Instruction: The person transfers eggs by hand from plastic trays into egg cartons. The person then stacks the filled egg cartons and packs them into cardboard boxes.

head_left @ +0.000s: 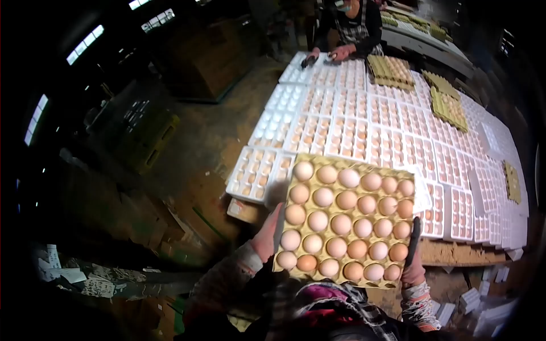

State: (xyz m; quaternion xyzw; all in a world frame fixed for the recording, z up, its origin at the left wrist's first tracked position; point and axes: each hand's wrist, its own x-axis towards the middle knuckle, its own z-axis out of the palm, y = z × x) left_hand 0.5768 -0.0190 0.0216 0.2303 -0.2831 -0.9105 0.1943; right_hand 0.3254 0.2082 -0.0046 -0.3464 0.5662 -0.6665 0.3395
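Observation:
A yellowish pulp tray (345,213) full of brown and pinkish eggs is held level in front of my body. My left hand (268,232) grips its left edge, and my right hand (414,256) grips its right edge; most of the fingers are hidden by the tray's sides. Beyond the tray, a wide table bears rows of white foam trays (310,133) with eggs in their cups. One foam tray with eggs (250,173) sits at the table's near left corner, just past my left hand.
Across the table a co-worker (355,28) has both hands over the foam trays. Pulp trays (392,73) lie on top at the back and right. A stack of yellow pallets (156,139) stands to the left. Foam pieces (469,300) litter the floor at lower right.

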